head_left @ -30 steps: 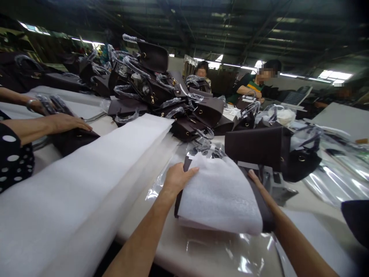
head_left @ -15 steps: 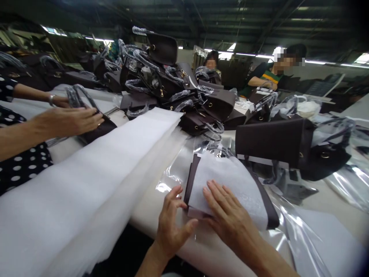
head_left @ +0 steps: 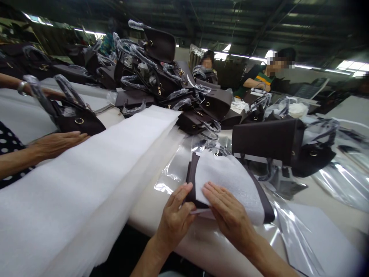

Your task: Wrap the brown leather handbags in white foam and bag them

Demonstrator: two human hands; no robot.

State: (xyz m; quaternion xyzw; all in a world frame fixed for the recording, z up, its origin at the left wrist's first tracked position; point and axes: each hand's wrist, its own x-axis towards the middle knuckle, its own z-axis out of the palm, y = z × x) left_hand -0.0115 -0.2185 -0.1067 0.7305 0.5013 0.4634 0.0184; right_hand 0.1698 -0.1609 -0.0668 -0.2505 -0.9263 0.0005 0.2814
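A dark brown handbag (head_left: 268, 211) lies on its side in front of me, its plastic-wrapped handles (head_left: 216, 148) pointing away. Over its upper face is a thin white wrapping sheet (head_left: 230, 173). My left hand (head_left: 176, 217) is closed at the bag's near left corner, thumb and fingers pinching what looks like the sheet's edge; the fingertips partly hide the grip. Flat on the sheet's near part rests my right hand (head_left: 229, 211), fingers stretched out. Below both hands, a pale strip of the sheet shows along the bag's near edge.
A long stack of white foam sheets (head_left: 95, 169) runs along my left. Behind it, a co-worker's hands (head_left: 57, 144) handle another handbag (head_left: 83, 121). Handbags (head_left: 161, 88) are piled at the back; another bag (head_left: 262, 140) stands right. Clear plastic (head_left: 296, 234) lies at right.
My left hand has moved up to the bag's corner and closed. The sheet's near left corner has shifted, baring dark bag surface. The co-worker's near hand has moved lower along their bag.
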